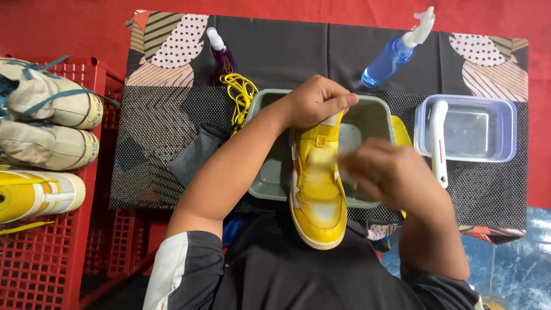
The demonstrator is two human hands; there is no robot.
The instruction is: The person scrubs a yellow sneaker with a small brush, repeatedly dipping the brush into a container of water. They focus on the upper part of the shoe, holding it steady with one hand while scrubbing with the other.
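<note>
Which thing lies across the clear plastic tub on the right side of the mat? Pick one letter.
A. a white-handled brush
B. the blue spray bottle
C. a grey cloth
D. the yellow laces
A: the white-handled brush rests across the clear tub, its handle reaching over the near rim.

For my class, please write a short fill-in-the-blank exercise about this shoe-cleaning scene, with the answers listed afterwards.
1. The left hand holds a shoe whose main colour is ____.
2. The shoe is held over a grey ____ on the patterned mat.
3. The spray bottle at the far edge of the mat holds a ____ liquid.
4. The red crate beside the mat stands on the person's ____ side.

Missing words: yellow; basin; blue; left
</note>
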